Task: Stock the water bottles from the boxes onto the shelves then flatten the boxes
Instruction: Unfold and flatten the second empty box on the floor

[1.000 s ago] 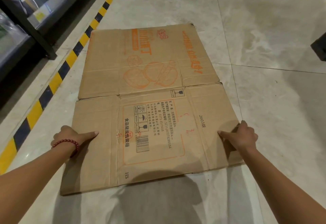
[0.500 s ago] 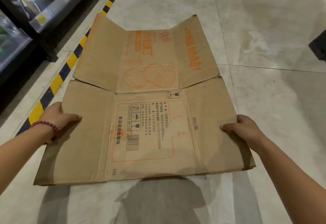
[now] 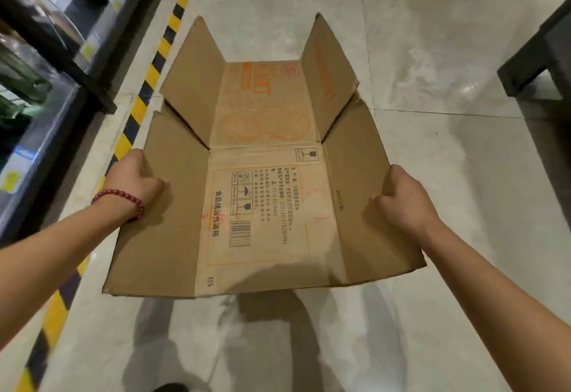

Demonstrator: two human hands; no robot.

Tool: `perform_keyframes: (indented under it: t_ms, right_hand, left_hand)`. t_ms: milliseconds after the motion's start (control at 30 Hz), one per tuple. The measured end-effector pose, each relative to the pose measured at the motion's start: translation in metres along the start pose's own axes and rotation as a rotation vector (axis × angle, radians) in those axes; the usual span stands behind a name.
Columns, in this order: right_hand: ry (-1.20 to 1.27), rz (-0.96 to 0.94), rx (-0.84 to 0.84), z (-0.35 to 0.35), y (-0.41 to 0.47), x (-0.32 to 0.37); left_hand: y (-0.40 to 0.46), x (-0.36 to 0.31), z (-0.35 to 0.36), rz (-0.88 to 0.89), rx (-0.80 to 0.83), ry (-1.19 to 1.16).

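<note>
From the head camera I look down on my two arms reaching out over a pale tiled floor (image 3: pixel 432 51). My left hand (image 3: pixel 136 177) grips the left side panel of the cardboard box (image 3: pixel 262 194), thumb lying on the inner face and the other fingers curled round the edge out of sight. A red bead bracelet (image 3: pixel 122 198) sits on that wrist. My right hand (image 3: pixel 404 198) grips the right side panel the same way, thumb on the inner face, fingers wrapped behind the edge.

The box spans the gap between my two hands, opened out into a broad sheet. Its side panels are tilted upward where I hold them, so the middle panel sags lower between them like a trough. The middle panel carries a barcode (image 3: pixel 240 234), black handling symbols and an orange printed frame. Beyond my hands, the far flaps stand up at an angle on each side of an orange-printed centre flap. I cannot tell whether the far end touches the floor.

Out past my left hand runs a yellow-and-black hazard stripe (image 3: pixel 154 64), and beyond it a dark shelf unit (image 3: pixel 65 61) whose contents are blurred. Beyond my right hand, well apart from the box, stands a dark piece of furniture (image 3: pixel 537 64).
</note>
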State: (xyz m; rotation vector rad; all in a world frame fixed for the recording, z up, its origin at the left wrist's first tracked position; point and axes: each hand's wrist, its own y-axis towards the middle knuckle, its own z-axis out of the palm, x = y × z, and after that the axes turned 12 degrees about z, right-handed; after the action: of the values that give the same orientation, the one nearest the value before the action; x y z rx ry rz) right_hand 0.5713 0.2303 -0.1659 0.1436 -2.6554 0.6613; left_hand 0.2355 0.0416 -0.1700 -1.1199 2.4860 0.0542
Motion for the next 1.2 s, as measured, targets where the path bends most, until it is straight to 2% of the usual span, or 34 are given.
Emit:
perform_keyframes:
  t_ms: [367, 633, 900, 1200]
  right_hand:
    - [-0.034, 0.16, 0.128, -0.227, -0.173, 0.048]
    - [0.05, 0.303, 0.14, -0.36, -0.317, 0.049]
    - [0.226, 0.517, -0.008, -0.405, -0.428, 0.043]
    - [0.455, 0.817, -0.245, -0.402, -0.592, 0.039]
  left_hand:
    - [-0.084, -0.116, -0.239, 0.026, 0.209, 0.066]
    - [-0.145, -0.205, -0.375, 0.199, 0.304, 0.115]
    - [-0.157, -0.282, -0.434, 0.464, 0.371, 0.169]
    - [-0.2, -0.366, -0.467, 0.894, 0.494, 0.201]
